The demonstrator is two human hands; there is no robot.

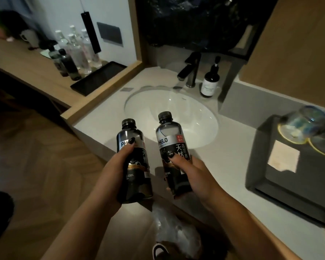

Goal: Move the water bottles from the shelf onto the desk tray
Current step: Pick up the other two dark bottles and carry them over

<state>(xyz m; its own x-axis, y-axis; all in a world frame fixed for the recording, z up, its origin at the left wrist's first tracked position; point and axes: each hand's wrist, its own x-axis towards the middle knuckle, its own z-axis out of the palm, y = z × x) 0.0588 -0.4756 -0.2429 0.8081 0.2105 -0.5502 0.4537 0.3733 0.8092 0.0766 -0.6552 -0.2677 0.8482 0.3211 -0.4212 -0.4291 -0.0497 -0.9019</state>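
Note:
My left hand [118, 166] grips a dark water bottle [133, 139] with a black cap and a "PH8.0" label, held upright. My right hand [191, 171] grips a second, matching dark bottle [172, 141], also upright. Both bottles hang over the near edge of the washbasin counter. At the upper left, a black desk tray [105, 76] lies on the wooden desk. Two dark bottles [68, 66] and several clear bottles [79, 51] stand on its far end. The tray's near end is bare.
A white round sink [176, 117] sits in the counter ahead, with a black faucet [190, 70] and a dark pump bottle [209, 81] behind it. A grey tray [266, 166] with upturned glasses [304, 126] lies at the right. Wooden floor spreads at the left.

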